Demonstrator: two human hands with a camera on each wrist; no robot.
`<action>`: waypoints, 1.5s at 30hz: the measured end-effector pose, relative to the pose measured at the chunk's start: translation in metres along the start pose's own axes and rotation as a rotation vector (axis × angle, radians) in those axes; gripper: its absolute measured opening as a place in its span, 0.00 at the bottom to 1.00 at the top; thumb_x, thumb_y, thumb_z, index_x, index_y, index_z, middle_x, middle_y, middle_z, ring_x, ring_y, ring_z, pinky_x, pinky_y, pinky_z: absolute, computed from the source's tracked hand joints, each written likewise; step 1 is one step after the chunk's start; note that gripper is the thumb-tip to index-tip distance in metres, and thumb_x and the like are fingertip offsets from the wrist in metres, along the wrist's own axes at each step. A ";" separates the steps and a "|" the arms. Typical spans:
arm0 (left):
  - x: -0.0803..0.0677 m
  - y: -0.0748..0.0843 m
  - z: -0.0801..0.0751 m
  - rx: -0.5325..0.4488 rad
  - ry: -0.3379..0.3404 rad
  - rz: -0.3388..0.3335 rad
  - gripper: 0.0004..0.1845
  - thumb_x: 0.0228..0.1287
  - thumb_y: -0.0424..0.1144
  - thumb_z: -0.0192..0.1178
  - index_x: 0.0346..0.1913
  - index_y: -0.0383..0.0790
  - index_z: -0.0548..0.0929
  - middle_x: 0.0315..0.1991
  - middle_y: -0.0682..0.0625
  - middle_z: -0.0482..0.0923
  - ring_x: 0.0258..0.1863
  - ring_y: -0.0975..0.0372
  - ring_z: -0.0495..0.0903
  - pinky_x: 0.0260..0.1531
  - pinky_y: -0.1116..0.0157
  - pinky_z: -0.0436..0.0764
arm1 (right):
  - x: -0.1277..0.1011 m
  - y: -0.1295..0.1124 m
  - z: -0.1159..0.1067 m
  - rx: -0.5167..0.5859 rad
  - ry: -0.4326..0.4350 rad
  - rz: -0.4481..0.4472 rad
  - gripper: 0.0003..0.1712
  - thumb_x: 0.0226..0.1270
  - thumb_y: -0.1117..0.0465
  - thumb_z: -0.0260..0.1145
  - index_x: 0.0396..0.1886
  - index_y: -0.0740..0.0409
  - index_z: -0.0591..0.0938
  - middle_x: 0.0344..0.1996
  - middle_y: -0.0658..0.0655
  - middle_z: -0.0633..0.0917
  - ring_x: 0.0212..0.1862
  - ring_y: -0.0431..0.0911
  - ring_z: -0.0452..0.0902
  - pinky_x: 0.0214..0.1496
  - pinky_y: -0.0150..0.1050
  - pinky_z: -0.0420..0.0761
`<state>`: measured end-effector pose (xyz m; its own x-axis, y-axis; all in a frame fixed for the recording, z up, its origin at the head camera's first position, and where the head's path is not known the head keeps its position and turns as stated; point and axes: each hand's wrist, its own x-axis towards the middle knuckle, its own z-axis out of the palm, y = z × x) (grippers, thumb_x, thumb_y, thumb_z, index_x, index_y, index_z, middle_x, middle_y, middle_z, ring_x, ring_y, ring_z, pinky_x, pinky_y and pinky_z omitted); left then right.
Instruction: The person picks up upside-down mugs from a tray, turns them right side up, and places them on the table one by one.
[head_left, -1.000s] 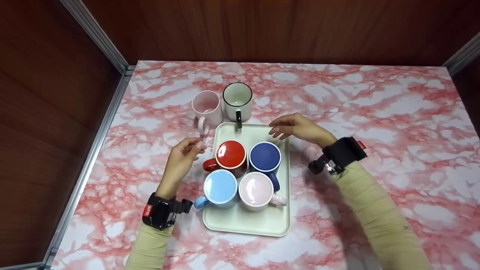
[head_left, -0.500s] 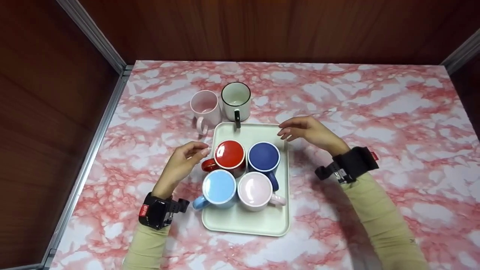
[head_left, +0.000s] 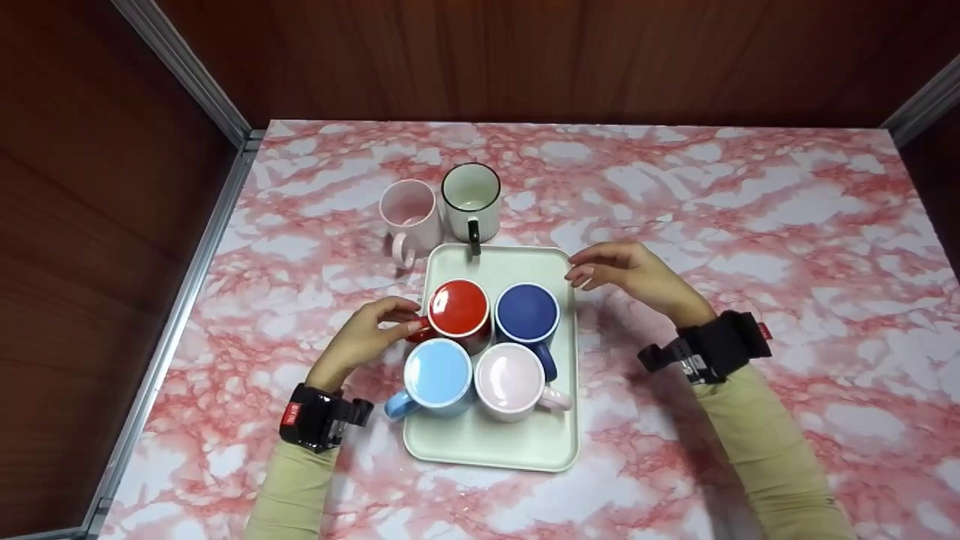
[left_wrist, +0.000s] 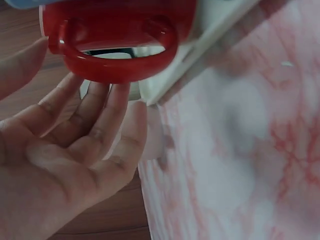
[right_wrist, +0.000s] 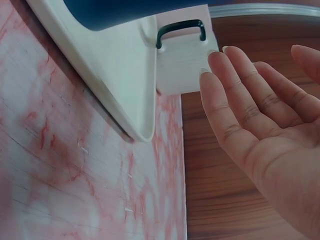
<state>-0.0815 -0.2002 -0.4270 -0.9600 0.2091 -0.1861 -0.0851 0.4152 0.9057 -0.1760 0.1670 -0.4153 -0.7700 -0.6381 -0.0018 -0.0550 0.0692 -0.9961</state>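
Observation:
My left hand [head_left: 364, 334] is at the red mug [head_left: 459, 307], its fingers lightly bent by the handle. In the left wrist view the fingertips are close under the red handle [left_wrist: 110, 70] and the thumb is at its side; whether they touch is unclear. Relaxed fingers on my right hand [head_left: 637, 277] hover near the far right corner of the pale tray [head_left: 495, 450], holding nothing. Besides the red one, the tray bears a dark blue mug [head_left: 528, 313], a light blue mug [head_left: 439, 373] and a pale pink mug [head_left: 511, 379], packed close together.
Behind the tray's far left corner stand a pink mug [head_left: 411, 214] and a white mug with a black rim and handle [head_left: 472, 199]. Pink marbled tabletop [head_left: 735, 202] surrounds them. A dark wooden panel [head_left: 570, 60] rises along the back, another on the left.
My left hand has moved in to the red mug's handle. My right hand has shifted right and slightly nearer, off the tray's inside to its corner. The mugs stay put.

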 end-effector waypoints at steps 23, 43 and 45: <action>0.000 -0.009 0.006 -0.069 -0.076 0.094 0.10 0.64 0.30 0.53 0.42 0.24 0.77 0.38 0.38 0.78 0.40 0.53 0.79 0.43 0.55 0.77 | -0.021 0.007 0.009 0.010 0.071 -0.039 0.16 0.65 0.69 0.58 0.48 0.76 0.74 0.39 0.72 0.80 0.41 0.57 0.79 0.43 0.47 0.78; 0.002 -0.012 0.013 -0.095 -0.088 0.124 0.09 0.65 0.30 0.52 0.38 0.24 0.76 0.27 0.49 0.76 0.30 0.58 0.75 0.33 0.70 0.72 | -0.045 0.013 0.007 -0.161 0.161 0.060 0.17 0.65 0.69 0.57 0.49 0.80 0.72 0.39 0.71 0.80 0.42 0.53 0.80 0.45 0.37 0.78; 0.002 -0.011 0.013 -0.095 -0.086 0.125 0.09 0.65 0.30 0.52 0.38 0.23 0.76 0.26 0.49 0.75 0.30 0.53 0.74 0.33 0.70 0.71 | -0.047 0.014 0.007 -0.165 0.168 0.061 0.17 0.65 0.69 0.57 0.49 0.79 0.73 0.40 0.71 0.80 0.42 0.52 0.80 0.45 0.37 0.78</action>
<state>-0.0787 -0.1926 -0.4429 -0.9387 0.3305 -0.0979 0.0046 0.2961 0.9551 -0.1357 0.1926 -0.4299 -0.8690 -0.4937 -0.0330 -0.0977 0.2366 -0.9667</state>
